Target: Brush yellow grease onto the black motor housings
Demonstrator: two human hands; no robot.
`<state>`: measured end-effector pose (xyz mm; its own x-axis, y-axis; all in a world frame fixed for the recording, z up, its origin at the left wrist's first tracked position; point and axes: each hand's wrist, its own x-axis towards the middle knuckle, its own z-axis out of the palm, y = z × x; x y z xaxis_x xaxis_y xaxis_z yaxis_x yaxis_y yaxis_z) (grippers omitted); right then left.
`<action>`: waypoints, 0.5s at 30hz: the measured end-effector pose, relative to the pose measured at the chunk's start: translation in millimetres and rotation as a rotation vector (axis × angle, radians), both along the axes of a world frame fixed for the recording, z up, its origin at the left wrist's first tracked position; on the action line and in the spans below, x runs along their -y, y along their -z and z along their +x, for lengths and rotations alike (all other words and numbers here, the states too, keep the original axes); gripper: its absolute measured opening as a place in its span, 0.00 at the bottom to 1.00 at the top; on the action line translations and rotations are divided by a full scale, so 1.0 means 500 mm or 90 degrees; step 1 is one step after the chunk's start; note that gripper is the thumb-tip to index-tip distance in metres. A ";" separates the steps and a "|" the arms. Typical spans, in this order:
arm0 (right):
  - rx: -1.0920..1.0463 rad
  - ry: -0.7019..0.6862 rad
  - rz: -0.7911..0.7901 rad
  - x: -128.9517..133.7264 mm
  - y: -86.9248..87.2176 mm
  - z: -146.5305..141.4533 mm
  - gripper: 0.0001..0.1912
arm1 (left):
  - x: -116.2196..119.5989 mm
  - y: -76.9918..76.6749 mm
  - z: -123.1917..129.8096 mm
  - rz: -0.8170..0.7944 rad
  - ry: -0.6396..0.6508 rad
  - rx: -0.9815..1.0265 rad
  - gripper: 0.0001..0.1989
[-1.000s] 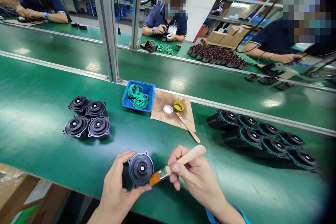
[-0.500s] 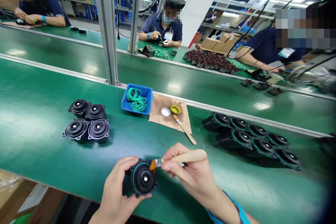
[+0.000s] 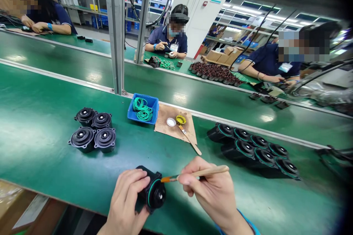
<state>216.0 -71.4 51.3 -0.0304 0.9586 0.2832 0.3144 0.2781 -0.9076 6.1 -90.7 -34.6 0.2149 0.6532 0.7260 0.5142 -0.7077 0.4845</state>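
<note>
My left hand (image 3: 128,194) is wrapped round a black round motor housing (image 3: 158,194), tilted so its stepped face points right. A green rubber ring (image 3: 150,194) sits round that face. In my right hand (image 3: 206,181) is a small paintbrush (image 3: 212,171) with a wooden handle, pinched near its ferrule. Its orange bristles touch or nearly touch the housing's upper rim by the ring. Beyond my hands, a blue bin (image 3: 142,120) holds loose green rings (image 3: 143,110). Beside it, a piece of brown cardboard (image 3: 162,125) carries a yellow-rimmed pot (image 3: 181,119), a white lid (image 3: 171,122) and a second brush (image 3: 191,140).
Several black housings (image 3: 95,128) stand on the green bench at left. More housings with green rings (image 3: 253,148) lie in rows at right. A metal post (image 3: 115,36) rises at the bench's back rail. Co-workers (image 3: 171,36) sit across the line.
My left hand has turned the housing, so its face now points more to the right and its side shows. The brush has swung flatter and stays at the rim. The camera view has shifted slightly.
</note>
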 end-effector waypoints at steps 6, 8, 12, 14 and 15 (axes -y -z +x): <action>0.064 -0.016 0.042 -0.005 -0.003 -0.017 0.22 | 0.009 0.002 -0.004 0.005 -0.016 -0.035 0.17; 0.079 -0.025 0.058 -0.007 -0.006 -0.024 0.23 | 0.007 0.002 -0.006 0.010 -0.017 -0.048 0.17; 0.115 -0.049 0.117 -0.009 -0.016 -0.039 0.23 | 0.003 0.000 -0.010 0.040 -0.022 -0.082 0.18; 0.146 -0.066 0.163 -0.006 -0.017 -0.047 0.22 | 0.002 -0.001 -0.013 0.041 -0.033 -0.084 0.17; 0.166 -0.075 0.192 -0.003 -0.015 -0.049 0.21 | 0.002 -0.001 -0.014 0.038 -0.034 -0.085 0.17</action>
<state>191.4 -70.0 58.9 -0.2425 0.8198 0.5188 0.4729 0.5668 -0.6746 -0.9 -91.5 -34.0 0.2781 0.6231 0.7310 0.6091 -0.7029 0.3674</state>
